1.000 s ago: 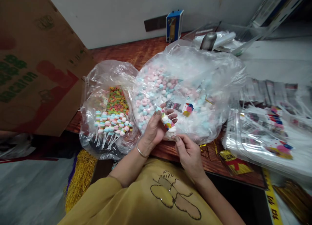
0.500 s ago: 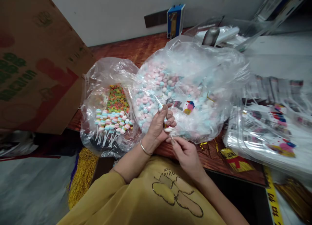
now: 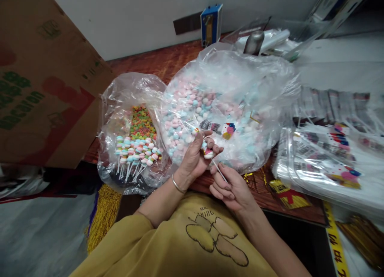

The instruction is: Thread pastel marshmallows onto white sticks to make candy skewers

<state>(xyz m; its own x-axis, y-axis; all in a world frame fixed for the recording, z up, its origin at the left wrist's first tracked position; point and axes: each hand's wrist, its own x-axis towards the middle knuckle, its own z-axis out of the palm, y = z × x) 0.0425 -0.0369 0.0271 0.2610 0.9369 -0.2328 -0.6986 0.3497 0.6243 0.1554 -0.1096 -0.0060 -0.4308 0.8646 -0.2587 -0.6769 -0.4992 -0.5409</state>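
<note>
My left hand (image 3: 196, 154) is closed around a small wrapped candy (image 3: 207, 152), with a bit of coloured candy showing at its thumb tip. A white stick (image 3: 220, 171) runs from the candy toward my right hand (image 3: 229, 186), whose thumb and fingers pinch it. Behind the hands lies a large clear bag (image 3: 186, 109) of pink, blue and white candies, with printed labels (image 3: 228, 130) on it. To the left, a smaller clear bag (image 3: 120, 89) holds finished candy sticks (image 3: 138, 151) and small coloured rings (image 3: 143, 123).
A cardboard box (image 3: 45, 81) stands at the left. Stacked printed clear bags (image 3: 324, 161) lie at the right, near a gold packet (image 3: 289, 195). A blue device (image 3: 211, 25) and a metal object (image 3: 254, 43) are at the back of the wooden table (image 3: 156, 67).
My right hand has moved slightly down and right, and more of the white stick now shows. The fingers of my left hand have shifted around the candy. The whole view has moved slightly.
</note>
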